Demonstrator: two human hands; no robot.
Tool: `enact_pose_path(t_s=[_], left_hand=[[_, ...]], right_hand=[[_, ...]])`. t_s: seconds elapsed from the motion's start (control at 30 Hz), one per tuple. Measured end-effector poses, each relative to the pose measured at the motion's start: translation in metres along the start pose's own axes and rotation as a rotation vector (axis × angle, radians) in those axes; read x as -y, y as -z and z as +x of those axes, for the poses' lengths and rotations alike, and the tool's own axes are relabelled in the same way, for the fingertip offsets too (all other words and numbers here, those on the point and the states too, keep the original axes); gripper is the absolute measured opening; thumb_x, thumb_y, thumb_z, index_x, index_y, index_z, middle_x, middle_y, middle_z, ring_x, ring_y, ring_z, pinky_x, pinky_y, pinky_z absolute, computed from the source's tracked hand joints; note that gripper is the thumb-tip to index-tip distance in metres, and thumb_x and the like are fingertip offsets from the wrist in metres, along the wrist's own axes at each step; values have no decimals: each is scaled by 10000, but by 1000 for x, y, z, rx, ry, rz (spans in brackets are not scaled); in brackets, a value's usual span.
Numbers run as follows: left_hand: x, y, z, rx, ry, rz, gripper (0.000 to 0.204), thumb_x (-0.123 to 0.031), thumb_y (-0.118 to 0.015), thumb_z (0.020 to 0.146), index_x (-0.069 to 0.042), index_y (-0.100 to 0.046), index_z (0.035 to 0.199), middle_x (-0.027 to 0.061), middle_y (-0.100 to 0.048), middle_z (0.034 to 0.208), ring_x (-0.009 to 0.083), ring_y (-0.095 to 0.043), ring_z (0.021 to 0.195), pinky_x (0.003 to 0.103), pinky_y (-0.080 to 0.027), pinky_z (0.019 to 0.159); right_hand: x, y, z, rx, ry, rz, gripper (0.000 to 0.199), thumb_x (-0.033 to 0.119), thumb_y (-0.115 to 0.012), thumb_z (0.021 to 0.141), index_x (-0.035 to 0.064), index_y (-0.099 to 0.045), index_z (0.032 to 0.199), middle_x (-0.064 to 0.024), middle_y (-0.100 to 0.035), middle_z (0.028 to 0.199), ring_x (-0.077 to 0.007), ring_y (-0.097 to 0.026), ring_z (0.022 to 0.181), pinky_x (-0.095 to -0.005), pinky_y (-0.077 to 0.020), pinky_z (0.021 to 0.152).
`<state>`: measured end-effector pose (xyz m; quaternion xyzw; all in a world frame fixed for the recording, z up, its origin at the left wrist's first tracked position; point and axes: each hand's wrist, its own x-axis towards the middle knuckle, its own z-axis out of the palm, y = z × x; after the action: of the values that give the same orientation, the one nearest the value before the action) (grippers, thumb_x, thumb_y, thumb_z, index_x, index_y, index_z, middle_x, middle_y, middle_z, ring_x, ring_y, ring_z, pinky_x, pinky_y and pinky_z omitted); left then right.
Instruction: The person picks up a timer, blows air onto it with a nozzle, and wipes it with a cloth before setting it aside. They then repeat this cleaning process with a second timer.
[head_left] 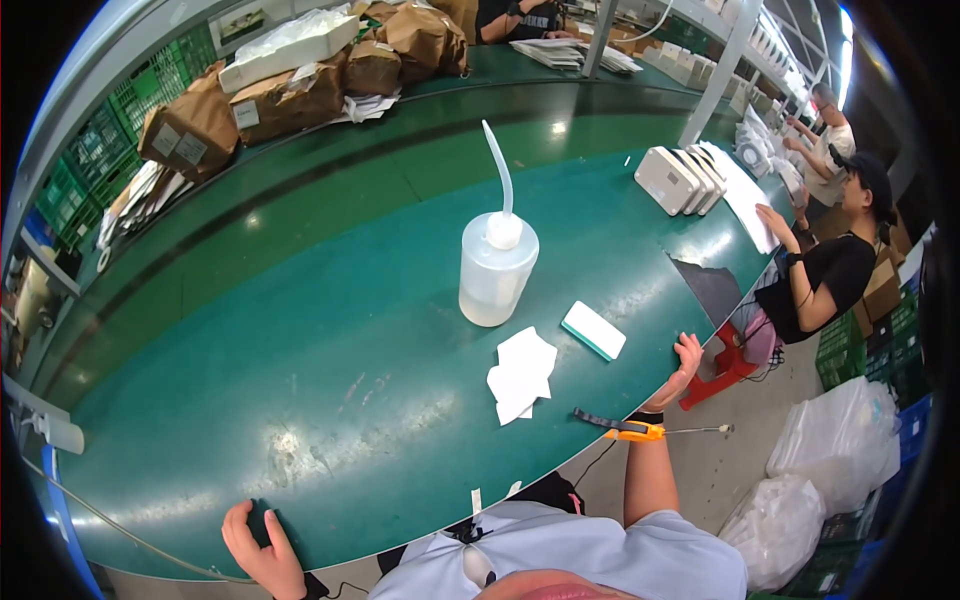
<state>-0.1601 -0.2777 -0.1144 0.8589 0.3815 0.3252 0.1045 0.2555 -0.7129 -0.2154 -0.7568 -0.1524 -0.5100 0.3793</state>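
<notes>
My left hand rests at the near left edge of the green table, thumb and fingers apart, holding nothing. On the right, my right hand lies at the table edge, its fingers stretched out and nothing visibly in them. A white block with a green underside lies closest to it. Left of that block are overlapping pieces of white paper or cloth. A translucent squeeze bottle with a long bent spout stands upright behind them, part full of liquid. By my right wrist is an orange tool with a black strap and metal rod.
Several white box-shaped devices stand in a row at the far right. Beyond them a person in black works at the table. Brown wrapped parcels line the back left. A grey cloth hangs at the right edge.
</notes>
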Motion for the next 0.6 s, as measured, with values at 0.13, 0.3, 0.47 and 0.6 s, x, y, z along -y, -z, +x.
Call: enact_pose_path(t_s=[0.13,0.3,0.47,0.6], left_hand=[[-1,2,1,5,-11,-1,248,-56,-641,917,23,-602,1149,164,-617,1177,338,-573,1102,412,-437,987],[0,2,0,11,-1,-5,240,-57,-638,917,22,-602,1141,166,-615,1180,342,-573,1102,415,-436,989],[-2,2,3,41,-5,-11,235,-50,-635,916,23,-602,1137,169,-614,1185,343,-576,1096,417,-441,984],[-3,1,2,-1,18,-30,234,-42,-635,914,26,-604,1136,171,-614,1187,345,-578,1098,414,-446,981]], right_hand=[[-4,-1,-2,-7,-13,7,497,355,-231,1046,9,-586,1089,-180,-611,1268,-378,-503,1291,-534,-293,1170],[-1,-2,-3,0,-17,16,495,352,-231,1046,11,-587,1088,-178,-609,1271,-375,-501,1296,-535,-291,1172],[-3,0,-3,-9,-25,10,499,367,-239,1043,13,-586,1094,-177,-608,1270,-381,-499,1296,-540,-283,1173],[-6,-1,-4,-10,-31,26,511,392,-248,1039,15,-587,1104,-174,-612,1263,-392,-503,1292,-552,-268,1175]])
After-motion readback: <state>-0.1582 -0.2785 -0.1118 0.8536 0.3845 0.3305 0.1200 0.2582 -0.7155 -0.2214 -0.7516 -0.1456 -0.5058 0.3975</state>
